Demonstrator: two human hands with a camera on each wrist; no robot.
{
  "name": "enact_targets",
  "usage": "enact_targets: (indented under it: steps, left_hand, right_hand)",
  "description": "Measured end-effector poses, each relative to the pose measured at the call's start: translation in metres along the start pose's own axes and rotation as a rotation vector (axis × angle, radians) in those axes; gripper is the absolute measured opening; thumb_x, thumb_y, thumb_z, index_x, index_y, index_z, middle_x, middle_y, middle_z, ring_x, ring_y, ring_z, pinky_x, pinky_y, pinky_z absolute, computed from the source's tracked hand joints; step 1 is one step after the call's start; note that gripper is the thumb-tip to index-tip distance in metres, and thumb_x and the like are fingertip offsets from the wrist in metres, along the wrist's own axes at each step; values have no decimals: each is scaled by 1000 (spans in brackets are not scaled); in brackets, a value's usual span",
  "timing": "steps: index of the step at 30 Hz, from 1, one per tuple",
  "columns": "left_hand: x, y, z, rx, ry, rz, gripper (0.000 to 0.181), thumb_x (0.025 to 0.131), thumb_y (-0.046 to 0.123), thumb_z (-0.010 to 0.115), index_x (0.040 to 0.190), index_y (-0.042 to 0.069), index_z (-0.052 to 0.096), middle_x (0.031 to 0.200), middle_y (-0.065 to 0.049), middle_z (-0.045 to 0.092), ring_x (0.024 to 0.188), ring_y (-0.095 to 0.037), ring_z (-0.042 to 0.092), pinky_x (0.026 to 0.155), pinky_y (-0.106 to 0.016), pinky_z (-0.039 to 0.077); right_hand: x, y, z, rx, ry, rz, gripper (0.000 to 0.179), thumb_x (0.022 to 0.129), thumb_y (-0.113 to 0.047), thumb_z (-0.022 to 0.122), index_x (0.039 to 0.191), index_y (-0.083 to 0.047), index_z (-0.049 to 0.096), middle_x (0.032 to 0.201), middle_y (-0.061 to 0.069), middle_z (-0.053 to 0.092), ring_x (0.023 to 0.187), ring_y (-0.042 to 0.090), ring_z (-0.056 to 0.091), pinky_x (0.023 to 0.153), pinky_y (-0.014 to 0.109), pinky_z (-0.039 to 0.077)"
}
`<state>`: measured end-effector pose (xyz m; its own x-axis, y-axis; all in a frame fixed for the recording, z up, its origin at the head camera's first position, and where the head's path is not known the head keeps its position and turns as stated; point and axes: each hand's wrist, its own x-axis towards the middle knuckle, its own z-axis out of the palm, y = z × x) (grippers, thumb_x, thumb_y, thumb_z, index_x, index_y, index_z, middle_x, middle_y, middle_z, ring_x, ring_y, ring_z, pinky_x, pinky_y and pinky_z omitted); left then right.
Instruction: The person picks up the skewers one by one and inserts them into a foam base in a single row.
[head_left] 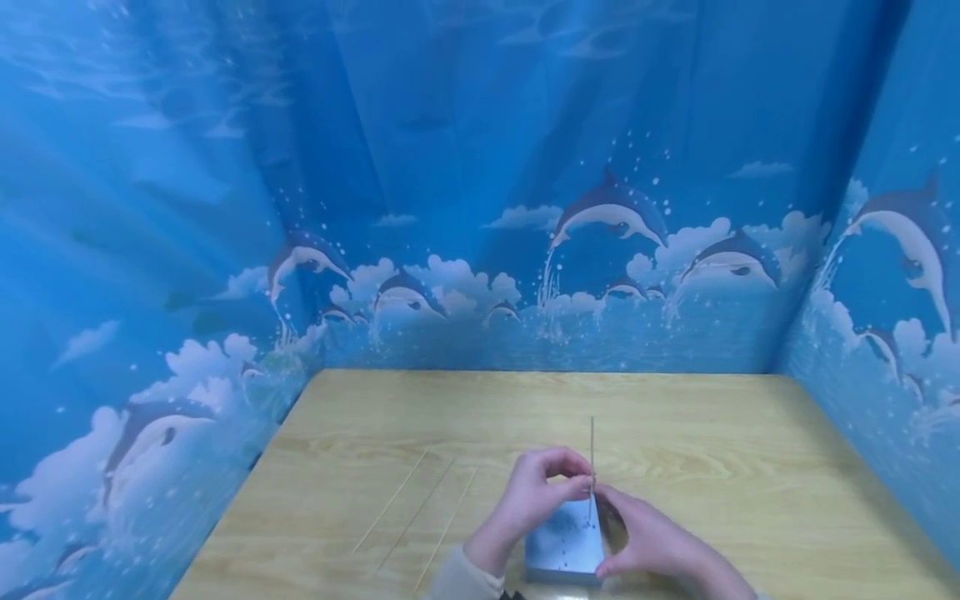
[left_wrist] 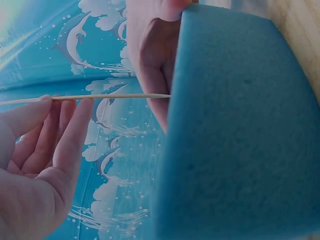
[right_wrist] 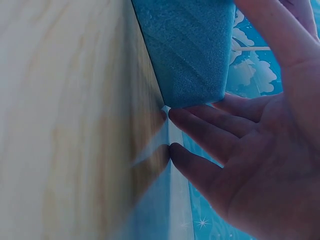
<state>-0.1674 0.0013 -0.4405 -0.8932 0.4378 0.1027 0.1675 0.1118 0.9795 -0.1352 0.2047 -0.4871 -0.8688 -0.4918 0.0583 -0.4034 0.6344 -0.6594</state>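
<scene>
My left hand (head_left: 543,487) pinches a thin wooden skewer (head_left: 592,442) between thumb and fingertips, holding it upright over the far part of a blue foam block (head_left: 558,546). In the left wrist view, the pointed end of the skewer (left_wrist: 130,95) meets the top face of the foam block (left_wrist: 245,125). Small dark marks dot that top face in the head view. My right hand (head_left: 652,537) grips the block at its right side, thumb at the near corner and fingers toward the far end. Some right fingertips (right_wrist: 182,117) show at the block's lower edge, close to the tabletop.
Three more thin skewers (head_left: 416,512) lie roughly parallel on the wood-grain table (head_left: 360,433), left of the block. A blue curtain (head_left: 450,167) printed with dolphins and waves stands behind the table and along both sides.
</scene>
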Motion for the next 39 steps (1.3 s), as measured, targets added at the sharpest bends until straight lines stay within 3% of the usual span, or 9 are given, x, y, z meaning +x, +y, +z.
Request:
enact_targets:
  steps: [10, 23, 29, 39]
  left_hand:
    - [-1, -1, 3, 17, 17, -55, 6, 88, 12, 73, 94, 13, 73, 88, 5, 73, 81, -6, 70, 76, -16, 60]
    - [0, -10, 6, 49, -10, 36, 13, 89, 12, 72, 100, 6, 72, 92, -2, 74, 86, 0, 66, 78, -15, 59]
    - [0, -15, 6, -34, -11, -14, 12, 89, 9, 71, 100, 4, 71, 93, -4, 73, 84, -2, 67, 73, -19, 62]
    - [-2, -16, 6, -12, -27, -22, 13, 89, 11, 72, 101, 6, 72, 93, -2, 73, 85, -1, 66, 73, -18, 62]
  right_hand:
    - [-1, 2, 1, -4, 0, 9, 114, 61, -59, 84, 144, 6, 40, 144, 23, 52, 131, 41, 50, 109, 59, 40]
    - [-1, 3, -2, -5, 6, 2, 116, 62, -61, 82, 146, 5, 38, 145, 22, 51, 132, 41, 50, 109, 60, 39]
    - [-1, 4, -2, -14, 16, -22, 114, 62, -61, 83, 145, 3, 39, 145, 21, 51, 130, 41, 51, 108, 58, 41]
    - [-2, 4, 0, -11, 10, -15, 113, 62, -61, 82, 144, 5, 40, 145, 23, 51, 130, 42, 50, 108, 60, 40]
